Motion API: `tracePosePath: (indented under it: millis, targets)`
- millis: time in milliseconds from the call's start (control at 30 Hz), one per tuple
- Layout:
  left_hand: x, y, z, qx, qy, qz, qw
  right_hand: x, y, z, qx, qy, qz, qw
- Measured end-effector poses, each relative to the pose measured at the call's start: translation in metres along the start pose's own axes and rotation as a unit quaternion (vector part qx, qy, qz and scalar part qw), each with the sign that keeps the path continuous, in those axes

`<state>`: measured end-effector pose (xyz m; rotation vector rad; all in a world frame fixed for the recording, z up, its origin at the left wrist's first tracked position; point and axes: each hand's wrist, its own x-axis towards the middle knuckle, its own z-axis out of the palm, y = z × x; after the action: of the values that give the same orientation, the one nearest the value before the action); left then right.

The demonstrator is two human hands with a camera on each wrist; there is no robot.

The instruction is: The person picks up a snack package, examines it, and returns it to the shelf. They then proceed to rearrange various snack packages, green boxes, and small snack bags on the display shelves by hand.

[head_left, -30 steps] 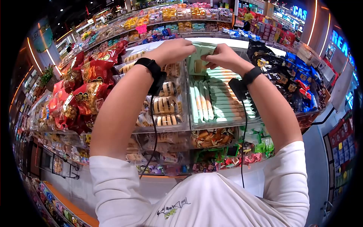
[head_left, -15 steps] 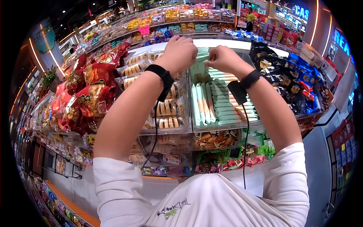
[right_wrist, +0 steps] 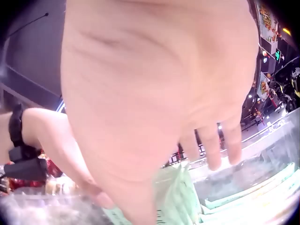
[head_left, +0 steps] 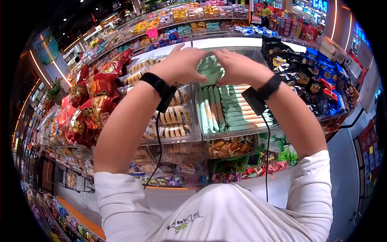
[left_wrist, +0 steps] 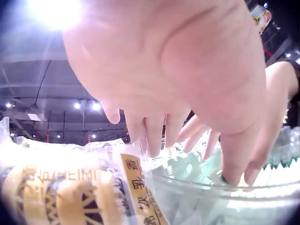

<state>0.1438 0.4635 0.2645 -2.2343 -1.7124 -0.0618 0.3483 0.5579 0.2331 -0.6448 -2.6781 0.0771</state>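
Observation:
My left hand (head_left: pixel 183 64) and right hand (head_left: pixel 242 68) reach over the back left part of a clear bin (head_left: pixel 238 134) of pale green packets. Between them lies a green packet (head_left: pixel 210 72), partly covered by the fingers. Both hands have their fingers extended and thumbs apart. In the left wrist view, the left thumb (left_wrist: pixel 232 164) points down at the bin's rim. A green packet (right_wrist: pixel 176 197) shows beside the right thumb in the right wrist view. In front, some green packets (head_left: pixel 211 109) stand in a column, next to a stacked row (head_left: pixel 244 111) of more.
Left of the bin sit wrapped round cakes (head_left: pixel 177 115), then red snack bags (head_left: pixel 94 103). Black bags (head_left: pixel 290 68) and blue bags (head_left: pixel 322 76) are heaped on the right. A white ledge (head_left: pixel 225 41) runs behind. Cables hang from both wrist cameras.
A second ago both hands held a green packet raised over the bin. It then stood lower, with the hands drawing apart. Now the fingers are spread around packets at the back left.

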Motion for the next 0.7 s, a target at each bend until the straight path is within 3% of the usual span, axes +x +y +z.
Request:
tracePosePath:
  millis: [133, 333, 467, 567, 700]
  targets:
    - [0.005, 0.01, 0.004, 0.011, -0.092, -0.013, 0.996, 0.019, 0.01, 0.002, 0.049, -0.069, -0.028, 0.996]
    - [0.02, -0.001, 0.006, -0.021, -0.092, -0.032, 0.995, 0.041, 0.028, -0.001, 0.123, -0.103, -0.055, 0.985]
    - [0.032, -0.006, -0.007, -0.06, -0.141, -0.065, 0.986, 0.056, 0.037, -0.006, 0.115, -0.124, -0.066, 0.983]
    - [0.042, -0.013, -0.01, -0.069, -0.166, -0.068, 0.981, 0.06, 0.033, -0.017, 0.099, -0.17, -0.021, 0.98]
    - [0.048, -0.011, -0.019, -0.073, -0.189, -0.112, 0.973, 0.07, 0.045, -0.006, 0.1, -0.155, -0.004, 0.983]
